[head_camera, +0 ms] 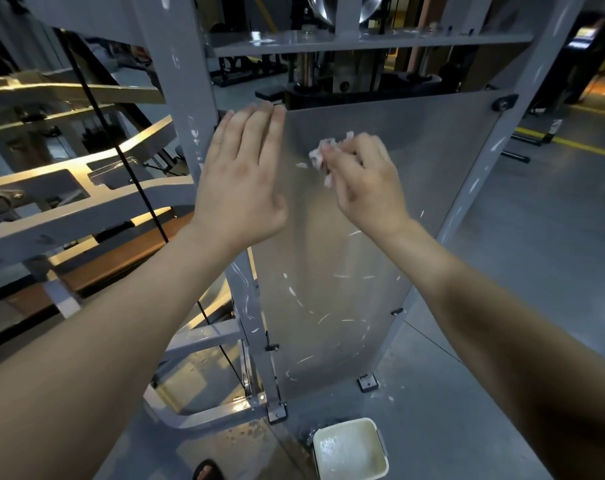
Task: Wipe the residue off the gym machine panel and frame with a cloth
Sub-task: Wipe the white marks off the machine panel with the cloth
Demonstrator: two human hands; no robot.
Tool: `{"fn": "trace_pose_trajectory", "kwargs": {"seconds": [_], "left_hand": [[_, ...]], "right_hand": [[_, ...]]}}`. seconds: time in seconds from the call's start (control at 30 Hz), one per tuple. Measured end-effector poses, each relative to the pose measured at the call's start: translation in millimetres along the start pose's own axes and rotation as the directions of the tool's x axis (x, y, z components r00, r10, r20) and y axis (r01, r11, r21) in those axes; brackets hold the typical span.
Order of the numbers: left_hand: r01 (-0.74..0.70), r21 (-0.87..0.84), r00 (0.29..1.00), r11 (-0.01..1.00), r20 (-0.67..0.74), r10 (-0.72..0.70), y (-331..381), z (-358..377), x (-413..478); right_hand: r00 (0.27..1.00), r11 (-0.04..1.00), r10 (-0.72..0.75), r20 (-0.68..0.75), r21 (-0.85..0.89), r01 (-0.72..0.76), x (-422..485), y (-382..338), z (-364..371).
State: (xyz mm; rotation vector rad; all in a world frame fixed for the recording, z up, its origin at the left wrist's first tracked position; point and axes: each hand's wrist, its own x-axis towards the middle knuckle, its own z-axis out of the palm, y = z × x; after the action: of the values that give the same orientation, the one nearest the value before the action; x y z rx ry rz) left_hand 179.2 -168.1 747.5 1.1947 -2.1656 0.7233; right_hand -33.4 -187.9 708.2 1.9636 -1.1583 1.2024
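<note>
A tall grey panel (pixel 432 161) of the gym machine stands in front of me, streaked with white residue (pixel 308 303) over its lower half. My right hand (pixel 365 178) grips a small crumpled white-pink cloth (pixel 323 154) and presses it against the upper part of the panel. My left hand (pixel 242 174) lies flat with straight fingers on the panel's upper left edge, beside the grey frame post (pixel 185 109). White flecks also mark this post and the right frame post (pixel 502 140).
A white square tub (pixel 349 448) with pale liquid sits on the grey floor below the panel. A black cable (pixel 134 181) runs diagonally along the left frame arms. Black bolts and brackets hold the panel's edges. A sandalled foot (pixel 207 471) shows at the bottom.
</note>
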Motion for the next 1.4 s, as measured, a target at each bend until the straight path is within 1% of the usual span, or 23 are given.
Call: {"fn": "trace_pose_trajectory", "kwargs": {"seconds": [0.07,0.1,0.2,0.23,0.3,0.37,0.43,0.5,0.57,0.6,0.63,0.73,0.8,0.83,0.87,0.93,0.97,1.03,1.13,1.2,1.3,1.33,1.4], "left_hand": [[-0.003,0.003,1.0,1.0,0.013,0.003,-1.2,-0.8,-0.1],[-0.007,0.006,1.0,1.0,0.023,0.007,-2.2,-1.7,-0.1],[-0.027,0.005,0.998,1.0,0.065,0.027,-6.3,-7.1,0.5],[-0.036,-0.003,0.996,0.999,0.078,0.036,-8.2,-9.6,1.1],[-0.046,-0.03,0.994,0.998,0.095,0.049,-11.9,-14.3,1.9],[-0.052,-0.043,0.993,0.998,0.1,0.056,-12.9,-16.3,1.8],[-0.051,-0.012,0.994,0.999,0.1,0.052,-11.1,-15.4,-0.6],[-0.032,0.021,0.994,0.999,0.11,0.03,-9.1,-13.6,-4.6],[-0.028,0.042,0.992,0.999,0.123,0.022,-8.9,-12.1,-7.9],[-0.03,0.042,0.993,0.999,0.119,0.025,-9.3,-11.3,-8.6],[-0.031,0.033,0.994,0.999,0.106,0.027,-10.0,-10.4,-8.6],[-0.025,0.009,0.997,1.0,0.078,0.024,-9.3,-7.9,-7.8],[-0.018,0.001,0.997,1.0,0.079,0.018,-8.2,-7.0,-7.6],[-0.018,-0.005,0.997,1.0,0.081,0.018,-8.1,-7.0,-7.6],[-0.018,-0.009,0.997,1.0,0.081,0.019,-8.5,-7.3,-7.8],[-0.019,-0.013,0.997,1.0,0.08,0.02,-9.8,-8.4,-8.4],[-0.02,-0.015,0.996,1.0,0.082,0.022,-10.3,-8.7,-8.5],[-0.021,-0.022,0.996,1.0,0.087,0.023,-10.2,-9.1,-8.2],[-0.017,-0.035,0.996,0.999,0.092,0.02,-8.8,-10.3,-8.0],[-0.018,-0.04,0.995,0.999,0.1,0.022,-9.0,-12.4,-7.7],[-0.025,-0.025,0.993,0.999,0.111,0.028,-10.0,-14.8,-8.0],[-0.027,-0.022,0.993,0.999,0.112,0.029,-9.8,-14.7,-7.9],[-0.025,-0.023,0.994,0.999,0.108,0.027,-8.5,-14.0,-7.7]], "right_hand": [[0.996,0.996,0.08,-0.044,0.037,-0.078,0.3,-9.5,5.4],[0.998,0.997,0.064,-0.004,0.041,-0.064,-7.9,-13.8,8.6],[0.961,0.992,-0.123,0.246,0.001,0.127,-34.0,-17.4,7.2],[0.948,0.989,-0.141,0.283,-0.001,0.148,-31.1,-15.2,2.7],[0.965,0.993,-0.116,0.235,0.015,0.116,-13.8,-12.1,-2.7],[0.996,0.998,-0.037,0.079,0.044,0.033,6.0,-13.9,-1.4],[0.999,0.997,0.035,0.012,0.073,-0.036,7.9,-22.0,3.0],[0.993,0.998,-0.024,0.114,0.058,0.018,-8.5,-27.8,6.2],[0.951,0.991,-0.133,0.281,0.035,0.128,-23.1,-26.5,2.0],[0.937,0.99,-0.141,0.319,0.038,0.136,-22.7,-23.1,-0.6],[0.943,0.992,-0.123,0.308,0.045,0.114,-16.7,-21.1,-2.1],[0.995,0.995,0.021,0.1,0.091,-0.03,8.1,-24.0,0.6],[0.996,0.99,0.078,0.036,0.115,-0.082,7.6,-33.0,4.0],[0.997,0.994,0.055,0.057,0.095,-0.06,0.8,-35.9,6.0],[0.991,0.998,-0.003,0.131,0.067,-0.006,-8.1,-37.3,7.3],[0.945,0.99,-0.133,0.3,0.005,0.138,-18.6,-34.2,3.8],[0.932,0.985,-0.163,0.324,0.0,0.172,-14.8,-29.9,1.5],[0.953,0.988,-0.151,0.261,0.024,0.15,2.8,-24.9,-0.4],[0.989,0.997,-0.054,0.139,0.056,0.046,13.2,-31.7,3.0],[0.982,0.993,-0.101,0.16,0.084,0.089,-2.4,-36.2,7.2],[0.93,0.97,-0.241,0.277,0.05,0.236,-11.4,-31.4,3.6],[0.933,0.971,-0.238,0.27,0.038,0.236,-4.8,-28.2,2.4],[0.969,0.985,-0.171,0.181,0.026,0.169,11.8,-28.7,2.9]]}}
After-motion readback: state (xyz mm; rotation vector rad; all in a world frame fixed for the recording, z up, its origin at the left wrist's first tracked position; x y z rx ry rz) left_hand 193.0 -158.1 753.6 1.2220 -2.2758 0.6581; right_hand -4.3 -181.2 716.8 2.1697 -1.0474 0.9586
